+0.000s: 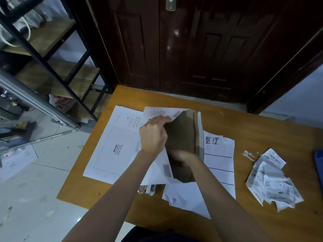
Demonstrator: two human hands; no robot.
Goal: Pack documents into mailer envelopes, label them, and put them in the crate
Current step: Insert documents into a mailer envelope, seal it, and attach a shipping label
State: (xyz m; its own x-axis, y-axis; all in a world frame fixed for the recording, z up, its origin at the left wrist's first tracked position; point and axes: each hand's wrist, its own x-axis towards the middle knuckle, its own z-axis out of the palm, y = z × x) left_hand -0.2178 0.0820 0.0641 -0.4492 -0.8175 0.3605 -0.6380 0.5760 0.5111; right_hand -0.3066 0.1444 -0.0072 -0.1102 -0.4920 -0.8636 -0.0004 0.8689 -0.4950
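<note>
My left hand (153, 135) fingers pinch the mailer envelope (183, 137) mouth open, frame centre; right hand (181, 159) inside, blurred, fingers' state unclear. Risk: the flap slips from the pinch, crumpling the documents.

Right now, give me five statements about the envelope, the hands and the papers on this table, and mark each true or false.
1. The left hand holds the top wall of the open mailer envelope up. True.
2. The right hand lies flat on the bare table. False: it reaches into the envelope's mouth, blurred.
3. The crumpled labels lie right of the envelope, apart from it. True.
4. The sheet with handwritten characters sits on the left side of the table. False: it lies right of the envelope, partly under it.
5. A flat white mailer lies left of the open envelope. True.
</note>
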